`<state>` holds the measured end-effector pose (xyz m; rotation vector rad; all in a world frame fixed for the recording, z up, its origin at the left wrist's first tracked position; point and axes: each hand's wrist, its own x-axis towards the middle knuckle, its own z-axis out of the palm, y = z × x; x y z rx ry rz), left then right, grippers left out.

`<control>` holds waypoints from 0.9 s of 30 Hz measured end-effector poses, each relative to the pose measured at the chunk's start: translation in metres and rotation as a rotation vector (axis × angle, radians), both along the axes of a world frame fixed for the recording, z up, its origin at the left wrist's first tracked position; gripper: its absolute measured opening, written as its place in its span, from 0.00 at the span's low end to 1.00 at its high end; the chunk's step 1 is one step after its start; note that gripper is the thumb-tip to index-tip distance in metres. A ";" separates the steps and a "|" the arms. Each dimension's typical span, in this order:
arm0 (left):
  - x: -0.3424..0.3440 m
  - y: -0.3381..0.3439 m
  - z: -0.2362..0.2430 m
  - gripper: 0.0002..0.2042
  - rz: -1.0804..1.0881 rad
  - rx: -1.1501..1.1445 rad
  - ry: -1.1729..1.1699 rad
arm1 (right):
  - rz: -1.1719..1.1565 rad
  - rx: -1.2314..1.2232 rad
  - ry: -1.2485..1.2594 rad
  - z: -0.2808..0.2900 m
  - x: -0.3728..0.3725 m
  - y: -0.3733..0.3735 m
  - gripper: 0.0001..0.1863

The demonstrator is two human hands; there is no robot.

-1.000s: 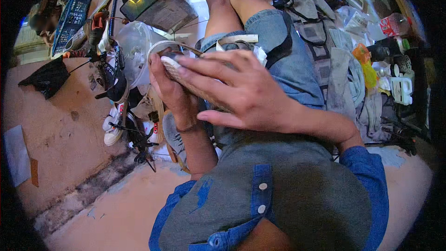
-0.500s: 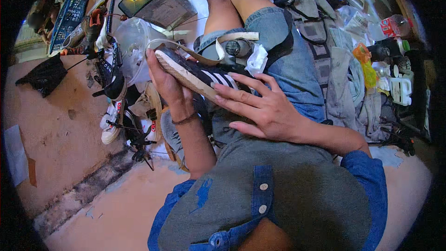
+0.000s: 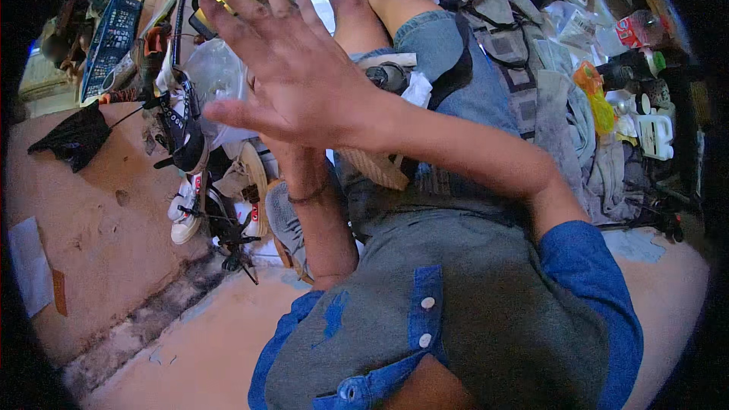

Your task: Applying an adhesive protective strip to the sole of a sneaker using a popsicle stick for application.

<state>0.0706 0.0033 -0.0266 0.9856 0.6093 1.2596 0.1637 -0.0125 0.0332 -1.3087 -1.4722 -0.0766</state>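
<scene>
My right hand is raised high across the left of my lap, fingers spread and holding nothing visible. It covers most of my left hand, whose fingers are hidden. Just right of the left hand, part of a shoe shows with its tan patterned sole, partly behind my right forearm; whether the left hand grips it is hidden. A pale strap, a dark rounded object and crumpled white material lie on my lap.
Several shoes lie to my left, near a clear plastic tub and a blue basket. At right are grey cloths, several bottles, a white jug and a yellow plastic bag.
My right hand has left the shoe's side and swung up and to the left, fingers spreading. It now hides my left hand and much of the striped shoe seen earlier.
</scene>
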 end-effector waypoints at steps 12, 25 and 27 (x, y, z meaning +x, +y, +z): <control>0.008 -0.005 0.011 0.17 0.001 0.032 -0.025 | -0.024 0.015 -0.002 -0.007 -0.005 -0.003 0.50; 0.005 -0.001 0.013 0.23 -0.094 0.016 -0.019 | 0.043 -0.060 0.086 0.006 0.002 -0.005 0.51; 0.007 -0.002 0.013 0.23 -0.082 0.013 0.023 | 0.081 -0.072 0.028 -0.018 0.003 -0.050 0.50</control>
